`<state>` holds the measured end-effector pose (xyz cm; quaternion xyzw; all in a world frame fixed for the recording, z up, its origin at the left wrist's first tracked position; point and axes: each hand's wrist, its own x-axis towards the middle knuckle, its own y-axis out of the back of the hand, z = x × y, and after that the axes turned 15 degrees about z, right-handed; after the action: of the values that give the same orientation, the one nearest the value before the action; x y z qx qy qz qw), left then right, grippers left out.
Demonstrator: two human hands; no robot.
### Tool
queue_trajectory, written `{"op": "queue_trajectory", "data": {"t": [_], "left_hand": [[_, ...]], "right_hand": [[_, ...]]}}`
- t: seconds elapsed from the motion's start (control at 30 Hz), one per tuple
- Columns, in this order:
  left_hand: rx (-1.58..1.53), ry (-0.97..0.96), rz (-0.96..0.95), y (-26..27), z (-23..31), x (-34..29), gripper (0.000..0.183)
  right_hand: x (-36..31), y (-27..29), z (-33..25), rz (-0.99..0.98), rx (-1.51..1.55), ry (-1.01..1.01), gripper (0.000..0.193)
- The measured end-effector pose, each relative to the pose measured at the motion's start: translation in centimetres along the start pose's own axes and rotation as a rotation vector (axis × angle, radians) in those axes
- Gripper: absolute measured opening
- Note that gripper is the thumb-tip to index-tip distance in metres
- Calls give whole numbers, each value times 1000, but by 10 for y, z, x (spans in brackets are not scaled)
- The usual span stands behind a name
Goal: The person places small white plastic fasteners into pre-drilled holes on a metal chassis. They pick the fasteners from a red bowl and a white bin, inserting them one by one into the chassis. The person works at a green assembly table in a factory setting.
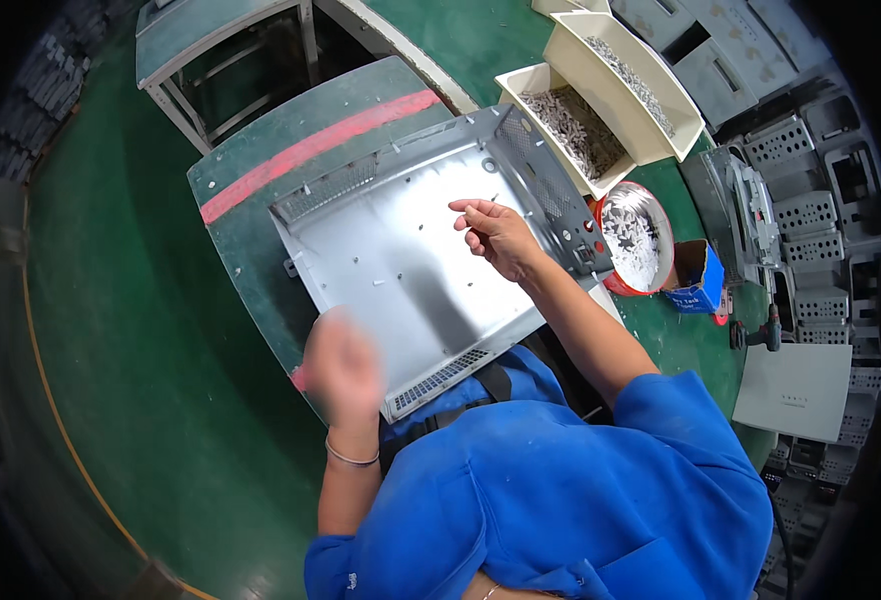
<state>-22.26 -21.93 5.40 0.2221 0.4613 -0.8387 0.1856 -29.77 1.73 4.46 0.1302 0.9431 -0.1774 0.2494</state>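
Seemingly mid-work over metal chassis [381,240], right hand [501,240] half-curled, left hand [344,368] blurred, can't tell either grip; next move calls for precise placement.

The green table [249,248], with a red stripe [311,154] across it, carries an open metal case [381,238].

My one view looks steeply down from my head, close above my blue shirt [561,480] at five o'clock, and faces the metal box [436,255] near its middle; being wide, it bows the table [331,105] at eleven o'clock.
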Motion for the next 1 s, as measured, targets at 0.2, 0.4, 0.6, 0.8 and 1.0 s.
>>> {"op": "queue_trajectory", "data": {"t": [0.2,0.4,0.6,0.8,1.0], "left_hand": [[518,-485,1,20,-13,-9,20],[937,-738,-44,34,-22,-15,12],[1055,-816,-71,22,-17,-15,11],[1081,-840,-75,22,-16,-15,10],[1078,-798,-74,22,-16,-15,10]], "right_hand": [[46,-21,18,122,-82,26,16],[84,-25,15,215,-317,88,11],[132,-26,31,219,-467,355,2],[157,-28,41,396,-702,465,11],[159,-31,46,395,-946,733,11]]}}
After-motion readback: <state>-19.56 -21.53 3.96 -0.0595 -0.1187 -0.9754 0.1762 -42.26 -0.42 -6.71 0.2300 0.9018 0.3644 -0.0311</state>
